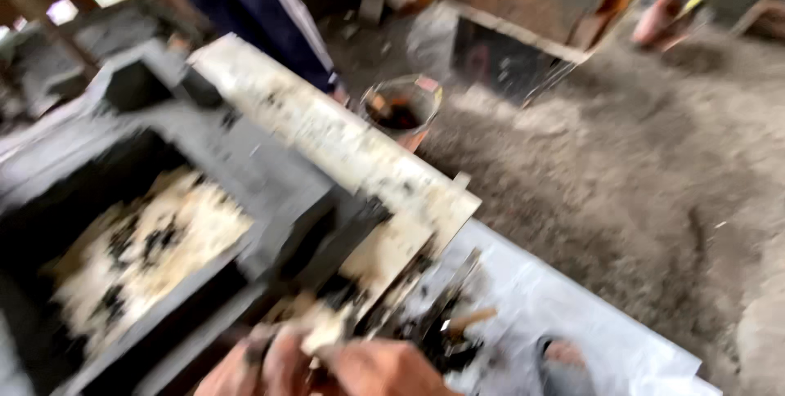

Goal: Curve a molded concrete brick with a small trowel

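Two hands low at the mould's near end

Your hands [327, 363] sit together at the frame's bottom edge, seemingly closed on a pale scrap [325, 329]; blur hides which hand grips. They work where the plank [327, 138] overhangs the grey mould [270, 179], its pale filling [147, 253] within reach.

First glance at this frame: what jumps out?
A long pale plank, stained with dark specks, runs diagonally from upper left toward the centre. Left of it, a grey box mould holds a pale, black-flecked fibrous mass. At the bottom edge a blurred hand grips a pale scrap; which hand it is cannot be told.
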